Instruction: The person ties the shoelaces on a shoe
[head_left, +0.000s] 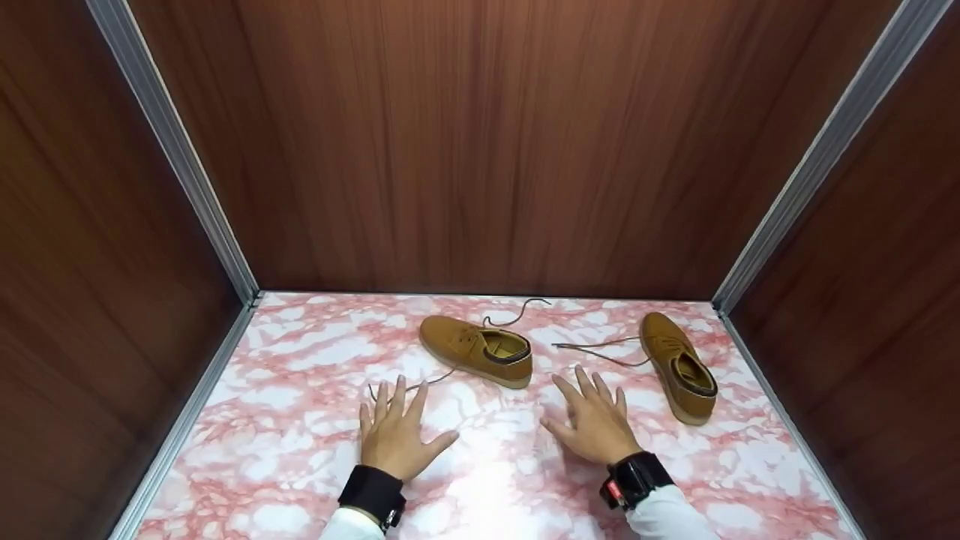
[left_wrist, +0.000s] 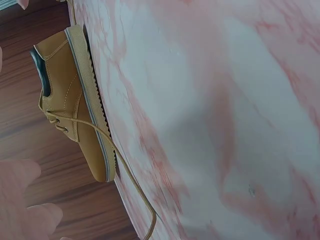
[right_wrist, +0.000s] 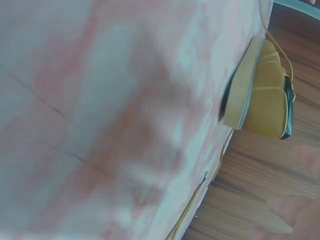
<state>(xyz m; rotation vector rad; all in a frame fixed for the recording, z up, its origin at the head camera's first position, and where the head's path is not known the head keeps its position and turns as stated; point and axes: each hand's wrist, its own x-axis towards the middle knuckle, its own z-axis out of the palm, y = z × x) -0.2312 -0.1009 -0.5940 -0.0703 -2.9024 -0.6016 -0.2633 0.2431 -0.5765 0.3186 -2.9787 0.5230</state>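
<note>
A tan lace-up shoe point(head_left: 450, 343) lies in the middle of the table, its toe to the left and its laces untied and spread to both sides. Its twin, another tan shoe point(head_left: 664, 345), sits farther right with its toe away from me and a loop of lace point(head_left: 600, 352) trailing left. My left hand point(head_left: 397, 439) has its fingers spread, holds nothing, and overlaps the near shoelace point(left_wrist: 131, 175); whether it touches the lace, I cannot tell. Between the two shoes and nearer to me is my right hand point(head_left: 594, 421), fingers extended and holding nothing.
The tabletop point(head_left: 285, 450) has a red and white marbled surface. Brown wood-grain panels point(head_left: 480, 150) rise at the back and on both sides, joined by grey metal posts point(head_left: 180, 150). Black bands point(head_left: 371, 491) circle both wrists.
</note>
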